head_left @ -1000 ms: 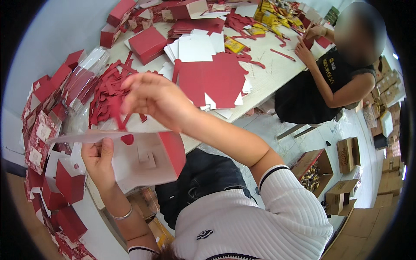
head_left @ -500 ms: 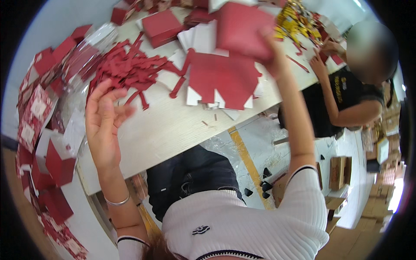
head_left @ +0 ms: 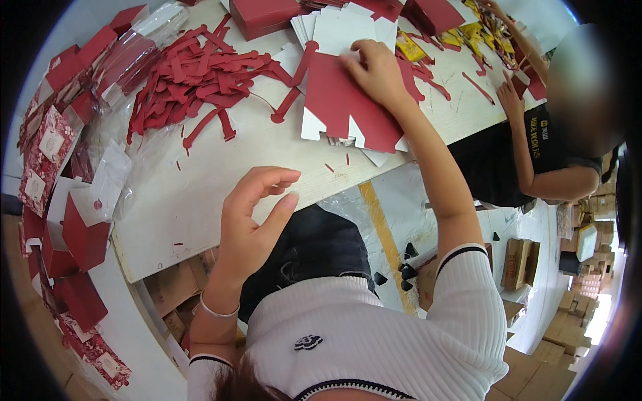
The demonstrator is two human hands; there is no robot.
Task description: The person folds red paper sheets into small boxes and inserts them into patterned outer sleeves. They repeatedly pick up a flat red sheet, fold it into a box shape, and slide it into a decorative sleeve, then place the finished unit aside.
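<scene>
My right hand point(head_left: 378, 73) rests on the far part of a flat die-cut red cardboard box blank point(head_left: 354, 110). Its thumb and forefinger are a little apart near the blank's far edge; no grip on it shows. White tabs stick out along the blank's near side, and more sheets seem to lie beneath. My left hand point(head_left: 254, 217) hovers above the table's front edge, fingers curved and thumb apart, with nothing in it. Beyond the blank are white cardboard sheets point(head_left: 334, 30). A folded red box point(head_left: 435, 15) stands past my right hand.
Red cardboard strips point(head_left: 200, 73) are heaped on the white table point(head_left: 167, 214). Another red box point(head_left: 264, 17) stands behind them. Boxes and plastic wrap point(head_left: 134, 67) line the left. At right, a co-worker point(head_left: 521, 147) handles things beside yellow packets point(head_left: 471, 30).
My right hand has let go of the red box, now at the far side, and come down onto the flat blank. My left hand has moved right and nearer to me.
</scene>
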